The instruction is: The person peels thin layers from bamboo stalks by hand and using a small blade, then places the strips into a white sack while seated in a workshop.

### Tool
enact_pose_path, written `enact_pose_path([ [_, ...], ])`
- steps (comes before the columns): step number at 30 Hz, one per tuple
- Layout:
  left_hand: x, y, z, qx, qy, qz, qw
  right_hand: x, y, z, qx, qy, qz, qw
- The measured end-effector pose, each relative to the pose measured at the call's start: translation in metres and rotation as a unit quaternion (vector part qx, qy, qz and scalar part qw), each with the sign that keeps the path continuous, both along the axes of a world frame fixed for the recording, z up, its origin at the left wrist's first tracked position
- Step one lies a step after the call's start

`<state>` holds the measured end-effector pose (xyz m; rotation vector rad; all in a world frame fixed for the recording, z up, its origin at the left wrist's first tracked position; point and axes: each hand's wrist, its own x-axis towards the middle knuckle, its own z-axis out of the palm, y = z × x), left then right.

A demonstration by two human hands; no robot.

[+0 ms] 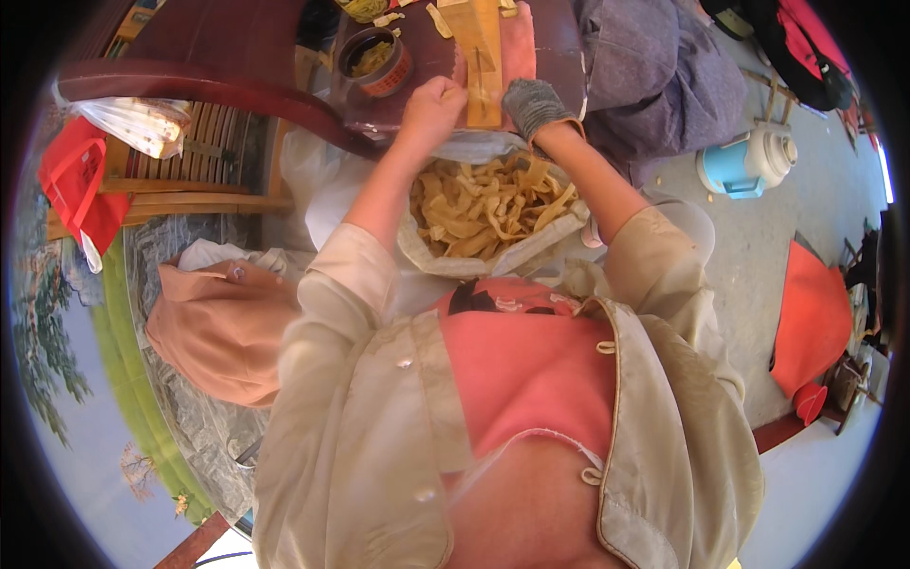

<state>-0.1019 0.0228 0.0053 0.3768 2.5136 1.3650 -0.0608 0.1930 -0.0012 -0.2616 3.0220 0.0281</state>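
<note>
My bare left hand (435, 107) is curled into a loose fist just left of a wooden board fixture (486, 78) with a narrow slot or blade along it. On its right side is my right hand (537, 107), in a grey knitted glove, fingers bent; whether it grips the fixture's edge or a small piece is not clear. A pink cloth (517, 43) lies under the fixture on a dark red table (426, 57). Below both hands, a white woven sack (455, 267) stands full of yellowish-brown dried strips (490, 206). What my left fingers pinch is hidden.
A round container (375, 62) of greenish strips stands left on the table, with loose pieces near the fixture. Dark grey cloth (654, 78) hangs at the right edge. A blue-and-white thermos (746, 162) is on the floor; a wooden bench (206, 203) is at left.
</note>
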Motion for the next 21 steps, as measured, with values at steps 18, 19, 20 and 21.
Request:
enact_pose_path([
  [18,0.099,-0.027,0.010,0.520,-0.486,-0.010,0.702,0.108,-0.061,0.021,-0.493,0.264,0.152,0.815],
  [19,0.106,-0.017,0.027,0.488,-0.468,0.020,0.736,0.109,-0.061,0.023,-0.559,0.168,0.090,0.807],
  [20,0.115,-0.007,0.045,0.454,-0.448,0.050,0.769,0.109,-0.060,0.029,-0.614,0.070,0.027,0.786],
  [21,0.121,-0.003,0.054,0.417,-0.426,0.081,0.798,0.109,-0.059,0.035,-0.659,-0.030,-0.036,0.751],
])
